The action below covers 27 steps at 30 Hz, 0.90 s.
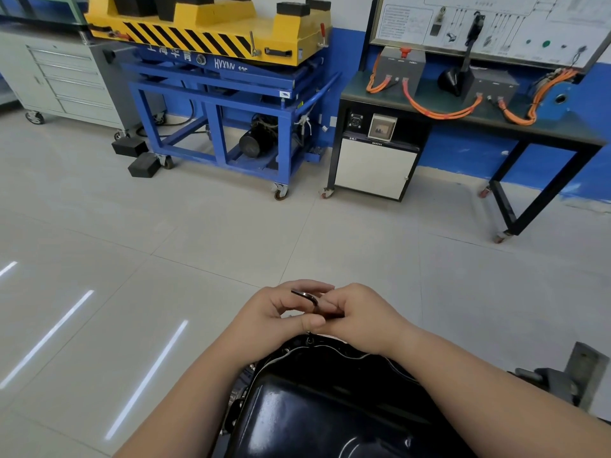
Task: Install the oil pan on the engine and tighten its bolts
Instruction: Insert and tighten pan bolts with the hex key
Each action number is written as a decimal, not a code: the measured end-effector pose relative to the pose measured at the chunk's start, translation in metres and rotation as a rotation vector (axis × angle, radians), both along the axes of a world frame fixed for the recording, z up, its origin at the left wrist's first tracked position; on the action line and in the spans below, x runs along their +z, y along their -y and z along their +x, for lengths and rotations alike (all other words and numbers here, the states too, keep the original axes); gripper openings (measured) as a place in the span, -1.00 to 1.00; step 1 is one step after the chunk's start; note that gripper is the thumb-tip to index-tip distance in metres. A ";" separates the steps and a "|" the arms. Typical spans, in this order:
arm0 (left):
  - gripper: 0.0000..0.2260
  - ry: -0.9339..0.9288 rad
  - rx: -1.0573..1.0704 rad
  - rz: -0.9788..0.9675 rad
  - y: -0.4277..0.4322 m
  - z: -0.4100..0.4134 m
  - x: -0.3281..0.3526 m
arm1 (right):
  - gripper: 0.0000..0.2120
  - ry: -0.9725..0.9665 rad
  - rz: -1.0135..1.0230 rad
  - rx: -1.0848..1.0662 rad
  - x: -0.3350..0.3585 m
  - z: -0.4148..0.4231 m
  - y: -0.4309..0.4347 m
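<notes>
Hands meet at the twelve o'clock edge of the black oil pan [317, 408], which fills six o'clock of our view. Our left hand [277, 312] and right hand [358, 317] both curl their fingers round a small bent key [305, 295], just above a flange bolt [309, 340]. We should probably seat the key squarely, keep it upright, and tighten evenly.
</notes>
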State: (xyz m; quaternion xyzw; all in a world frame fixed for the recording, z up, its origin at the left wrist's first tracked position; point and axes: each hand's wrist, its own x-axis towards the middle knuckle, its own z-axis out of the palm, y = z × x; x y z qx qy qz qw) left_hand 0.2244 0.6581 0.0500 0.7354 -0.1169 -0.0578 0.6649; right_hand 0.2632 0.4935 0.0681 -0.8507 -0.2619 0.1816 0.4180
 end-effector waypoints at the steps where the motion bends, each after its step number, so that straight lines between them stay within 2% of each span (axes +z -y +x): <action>1: -0.74 0.006 0.007 -0.019 0.001 -0.001 0.001 | -0.61 0.000 0.017 -0.018 -0.001 0.000 -0.001; 3: -0.80 0.011 0.030 -0.080 0.002 -0.001 0.003 | -0.80 -0.024 0.030 -0.060 -0.003 0.000 -0.002; 4: -0.85 0.014 0.046 -0.106 0.002 -0.001 0.003 | -0.83 -0.017 0.026 -0.075 -0.004 0.001 -0.002; 7: -0.88 0.052 0.083 -0.110 0.003 0.000 0.002 | -0.71 0.038 0.003 -0.076 -0.007 0.000 -0.004; 10: -0.87 0.090 0.098 -0.056 0.002 0.001 0.000 | -0.70 0.027 -0.002 -0.066 -0.007 0.000 -0.005; 14: -0.91 0.140 0.166 0.046 0.000 0.002 -0.002 | -0.83 -0.073 0.064 0.021 -0.003 -0.001 -0.003; 16: -0.94 0.148 0.165 0.077 0.001 0.003 0.000 | -0.73 -0.075 0.054 0.014 -0.003 -0.001 -0.001; 18: -0.85 0.151 0.133 0.067 0.001 0.002 0.000 | -0.64 -0.035 0.019 -0.012 -0.004 0.002 -0.001; 21: -0.85 0.119 0.104 -0.005 0.001 -0.001 0.000 | -0.81 -0.013 0.036 -0.053 -0.006 0.003 -0.003; 23: -0.89 0.104 0.112 -0.079 0.001 -0.003 -0.002 | -0.84 0.002 0.029 -0.062 -0.006 0.003 -0.003; 27: -0.91 0.108 0.162 -0.048 0.005 -0.002 -0.006 | -0.71 0.029 0.020 -0.054 -0.008 0.002 -0.007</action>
